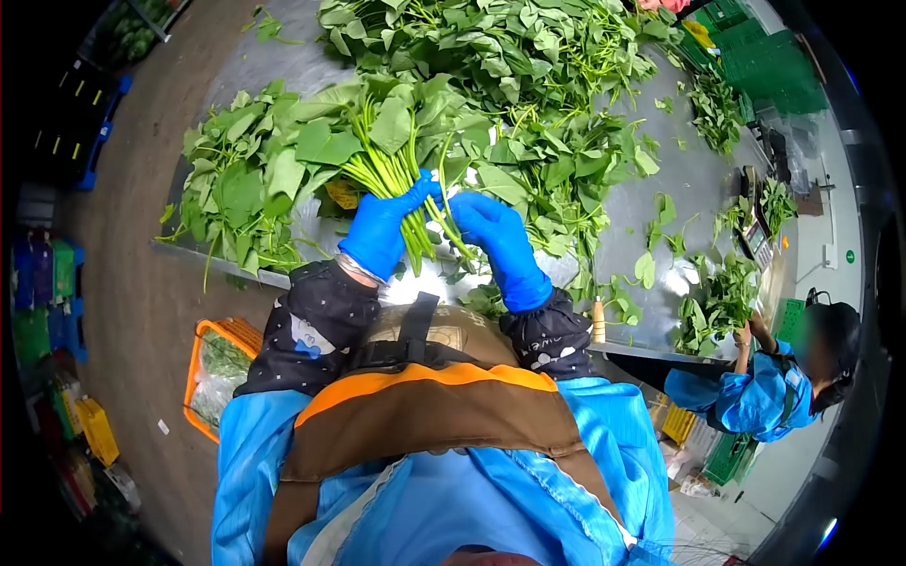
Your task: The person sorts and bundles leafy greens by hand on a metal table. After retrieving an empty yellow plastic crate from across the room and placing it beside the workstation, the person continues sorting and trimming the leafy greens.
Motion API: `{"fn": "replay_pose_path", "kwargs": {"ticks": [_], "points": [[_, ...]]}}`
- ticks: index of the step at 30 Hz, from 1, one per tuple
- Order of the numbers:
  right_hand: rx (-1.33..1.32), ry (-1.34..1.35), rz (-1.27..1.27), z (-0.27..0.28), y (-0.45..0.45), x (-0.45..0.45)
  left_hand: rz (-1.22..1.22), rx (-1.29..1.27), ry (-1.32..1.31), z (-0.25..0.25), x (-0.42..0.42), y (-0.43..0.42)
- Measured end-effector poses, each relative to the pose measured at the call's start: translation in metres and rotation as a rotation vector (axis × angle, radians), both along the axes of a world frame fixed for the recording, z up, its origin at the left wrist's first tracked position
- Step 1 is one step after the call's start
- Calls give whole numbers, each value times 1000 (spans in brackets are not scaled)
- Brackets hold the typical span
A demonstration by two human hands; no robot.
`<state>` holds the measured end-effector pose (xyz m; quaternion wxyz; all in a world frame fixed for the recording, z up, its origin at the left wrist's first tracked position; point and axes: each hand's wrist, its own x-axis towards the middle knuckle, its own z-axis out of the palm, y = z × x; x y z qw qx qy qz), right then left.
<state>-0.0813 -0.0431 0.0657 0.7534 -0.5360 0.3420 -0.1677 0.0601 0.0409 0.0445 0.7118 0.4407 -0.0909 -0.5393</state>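
My left hand [377, 231], in a blue glove, is closed around a bunch of leafy green stems [382, 170]. The cut ends stick out below the fist, and the broad leaves spread out above it. Close beside it, my right hand [498, 247], gloved in blue too, has its fingers curled in against a loose leafy stem [445, 184] at the bunch's right side. Its fingertips are partly hidden. A pile of leafy greens [231, 189] lies left of my hands, and a larger heap [491, 47] covers the far part of the metal table [628, 222].
An orange crate [196, 373] with bagged greens stands on the floor at left. A wooden-handled tool [598, 321] lies at the table's near edge. At right, a co-worker [755, 391] handles greens [717, 302] near a scale [755, 236]. Green crates [774, 71] stand beyond.
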Motion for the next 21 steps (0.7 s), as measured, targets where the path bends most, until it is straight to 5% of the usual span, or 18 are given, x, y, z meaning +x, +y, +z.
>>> {"fn": "replay_pose_path", "kwargs": {"ticks": [10, 13, 14, 16, 18, 20, 21], "points": [[-12, 26, -74, -14, 9, -29, 24, -94, 172, -6, 14, 1], [-93, 325, 119, -23, 12, -65, 134, -166, 106, -5, 54, -4], [-303, 504, 214, -58, 8, -91, 149, -148, 122, 0, 59, -6], [-1103, 955, 217, -24, 17, -91, 109, -149, 68, 13, 49, -13], [-1165, 699, -51, 9, 22, -70, -13, -206, 34, 12, 30, -24], [-823, 613, -94, 62, 37, -31, -154, -194, -23, 8, 4, -29], [-987, 590, -105, 56, 39, -22, -198, -213, -38, 2, -8, -31]]}}
